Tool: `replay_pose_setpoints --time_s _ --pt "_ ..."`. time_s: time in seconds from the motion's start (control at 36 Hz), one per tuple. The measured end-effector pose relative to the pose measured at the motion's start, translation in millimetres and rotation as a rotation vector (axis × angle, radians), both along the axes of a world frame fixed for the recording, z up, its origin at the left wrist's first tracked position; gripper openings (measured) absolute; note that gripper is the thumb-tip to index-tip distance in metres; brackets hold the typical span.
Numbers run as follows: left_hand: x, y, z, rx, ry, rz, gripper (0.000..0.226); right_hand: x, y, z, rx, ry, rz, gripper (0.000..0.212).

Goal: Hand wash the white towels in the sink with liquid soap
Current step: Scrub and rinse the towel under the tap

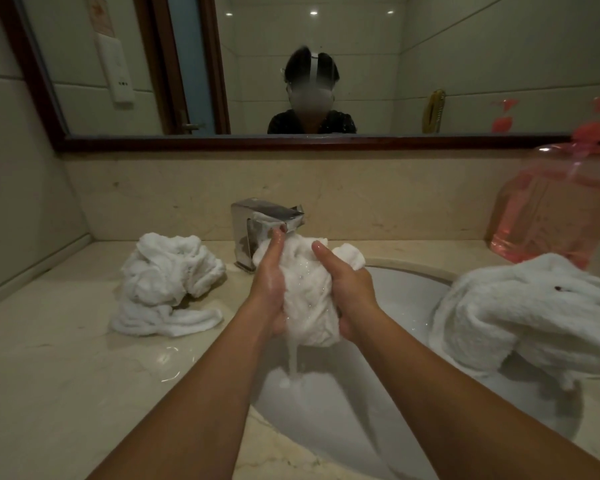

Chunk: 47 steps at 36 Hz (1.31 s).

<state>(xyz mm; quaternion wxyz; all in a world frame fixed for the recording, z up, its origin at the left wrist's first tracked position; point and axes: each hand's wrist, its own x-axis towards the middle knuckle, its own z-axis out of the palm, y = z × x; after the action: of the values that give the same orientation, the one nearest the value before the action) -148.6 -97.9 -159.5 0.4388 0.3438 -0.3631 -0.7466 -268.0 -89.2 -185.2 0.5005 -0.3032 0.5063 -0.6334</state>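
Note:
A wet, bunched white towel point(309, 299) hangs above the white sink point(406, 306), just under the chrome tap point(267, 216). My left hand point(269, 289) grips its left side and my right hand point(349, 292) grips its right side, squeezing it between them. Milky water streams from the towel's bottom into the basin. A second white towel point(167, 285) lies crumpled on the counter to the left. A third white towel point(534, 313) is draped over the sink's right rim.
A large pink bottle of liquid soap point(551, 209) with a pump stands at the back right of the beige marble counter point(66, 358). A framed mirror point(291, 64) spans the wall behind the tap. Small puddles lie on the counter left of the sink.

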Motion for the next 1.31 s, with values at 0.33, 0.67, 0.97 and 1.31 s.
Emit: replay_pose_setpoints --time_s 0.33,0.67,0.97,1.31 --pt "10.5 -15.9 -1.6 0.104 0.129 0.173 0.083 -8.5 -7.7 -7.2 -0.011 -0.121 -0.045 0.042" --pt "7.7 -25.0 -4.4 0.056 0.162 0.129 0.099 1.0 -8.4 -8.4 -0.032 -0.178 0.116 0.081" --pt "3.1 -38.3 -14.6 0.000 -0.157 0.323 0.106 -0.8 -3.1 -6.0 -0.013 -0.189 0.160 0.073" --pt "4.3 -12.4 -4.5 0.191 -0.121 -0.078 0.115 -16.0 -10.8 -6.1 -0.055 -0.074 -0.197 0.059"
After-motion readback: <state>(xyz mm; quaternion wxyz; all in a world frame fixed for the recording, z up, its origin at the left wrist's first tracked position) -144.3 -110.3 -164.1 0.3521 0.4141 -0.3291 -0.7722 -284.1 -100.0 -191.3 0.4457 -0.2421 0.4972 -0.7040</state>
